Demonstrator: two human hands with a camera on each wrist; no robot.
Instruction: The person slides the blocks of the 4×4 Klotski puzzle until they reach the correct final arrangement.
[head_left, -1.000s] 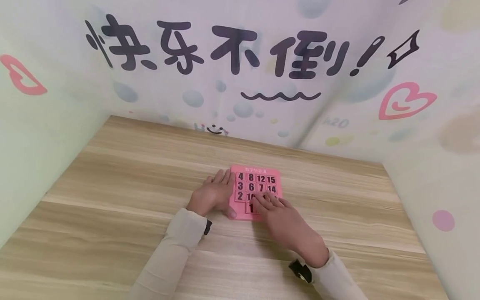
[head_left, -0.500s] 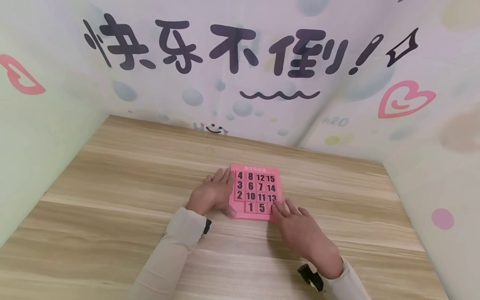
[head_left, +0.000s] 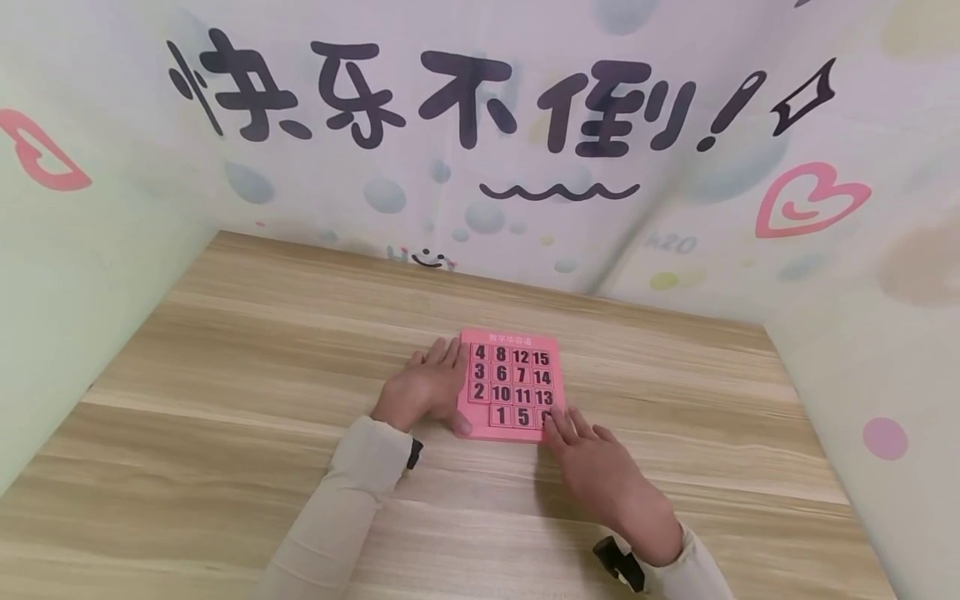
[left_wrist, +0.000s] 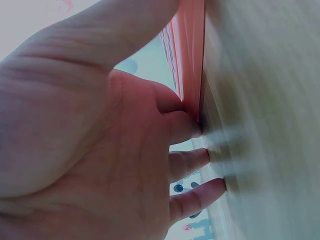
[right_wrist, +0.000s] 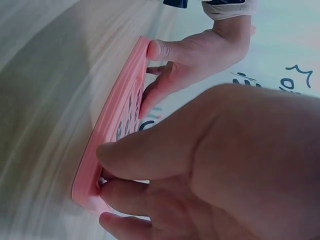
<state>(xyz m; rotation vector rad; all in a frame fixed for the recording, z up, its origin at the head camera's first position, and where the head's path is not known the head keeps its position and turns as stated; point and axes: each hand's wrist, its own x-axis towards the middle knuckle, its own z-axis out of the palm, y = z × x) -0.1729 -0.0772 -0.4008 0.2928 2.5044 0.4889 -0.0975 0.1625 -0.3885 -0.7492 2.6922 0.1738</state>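
Note:
A pink number sliding puzzle [head_left: 512, 338] lies flat on the table in the head view. Its black-numbered tiles fill the frame apart from a gap at the lower left, beside tile 1 [head_left: 501, 415]. My left hand [head_left: 427, 387] rests along the puzzle's left edge, fingers extended, its thumb at the near left corner. At the near right corner, my right hand [head_left: 600, 467] touches the puzzle with extended fingers, partly covering tile 9 [head_left: 544, 415]. In the right wrist view, the right thumb [right_wrist: 127, 156] lies against the puzzle's near edge.
The wood-grain table [head_left: 285, 333] extends around the puzzle. Behind it hangs a white printed backdrop [head_left: 300, 192] with large black characters, bubbles and hearts. A pale wall [head_left: 75, 275] borders the left side. Black straps [head_left: 618, 563] show at both cuffs.
My right hand has slid right, off the tiles it covered, to the near right corner, then slightly toward me. Tiles 10, 11 and 13 now show. My left hand stays in place.

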